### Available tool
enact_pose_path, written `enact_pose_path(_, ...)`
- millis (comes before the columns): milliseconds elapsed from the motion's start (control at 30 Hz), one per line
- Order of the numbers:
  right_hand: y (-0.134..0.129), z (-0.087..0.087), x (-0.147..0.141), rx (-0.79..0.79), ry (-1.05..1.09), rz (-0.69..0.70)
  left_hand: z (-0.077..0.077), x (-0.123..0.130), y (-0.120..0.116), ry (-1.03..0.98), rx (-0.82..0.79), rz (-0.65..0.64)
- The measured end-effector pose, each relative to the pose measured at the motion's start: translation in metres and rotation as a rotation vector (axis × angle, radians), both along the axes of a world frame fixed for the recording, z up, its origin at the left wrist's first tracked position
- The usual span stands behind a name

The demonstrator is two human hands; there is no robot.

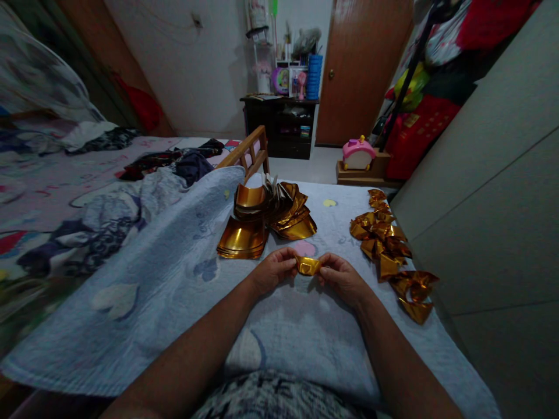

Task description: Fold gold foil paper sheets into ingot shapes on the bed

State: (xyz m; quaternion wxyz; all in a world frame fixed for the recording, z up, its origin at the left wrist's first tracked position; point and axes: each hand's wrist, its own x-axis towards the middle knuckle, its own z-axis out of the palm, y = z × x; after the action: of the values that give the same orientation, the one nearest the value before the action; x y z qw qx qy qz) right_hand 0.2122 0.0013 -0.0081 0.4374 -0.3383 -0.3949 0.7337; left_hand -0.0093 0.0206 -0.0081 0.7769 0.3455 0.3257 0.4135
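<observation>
Foil piece (308, 267) is shiny gold w/ folds (ends btwn fingers (288, 265)).

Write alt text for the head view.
A person's left hand and right hand hold a small gold piece over a blue blanket. Gold sheets lie beyond it, with crumpled-looking gold pieces to the right.

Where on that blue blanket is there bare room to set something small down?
The blanket is bare between the gold sheets and the folded gold pieces, beyond the right hand, and between the forearms. It's crowded where those sheets and pieces lie, and where that hand and the left hand hold a small gold piece.
</observation>
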Motion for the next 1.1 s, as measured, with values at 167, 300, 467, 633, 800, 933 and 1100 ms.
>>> enact_pose_path(167,-0.001,0.001,0.001,0.004,-0.016,-0.017,0.0,-0.001,-0.002,0.051,0.108,0.011)
enact_pose_path(300,0.0,0.002,0.0,-0.022,0.006,-0.074,0.005,-0.001,-0.004,0.23,0.319,0.017)
enact_pose_path(467,0.002,-0.002,-0.002,0.0,-0.048,-0.147,0.011,0.002,-0.011,0.562,0.728,0.167)
enact_pose_path(633,0.003,-0.008,-0.004,0.086,-0.2,-0.212,0.012,0.002,-0.016,0.744,0.933,0.184)
enact_pose_path(800,0.004,-0.008,-0.005,0.126,-0.297,-0.253,0.012,0.001,-0.017,0.807,0.999,0.138)
enact_pose_path(933,0.004,-0.004,-0.006,0.153,-0.348,-0.285,0.011,0.003,-0.017,0.801,1.01,0.13)
enact_pose_path(1100,0.003,-0.001,-0.007,0.184,-0.394,-0.263,0.008,0.005,-0.015,0.828,0.994,0.172)
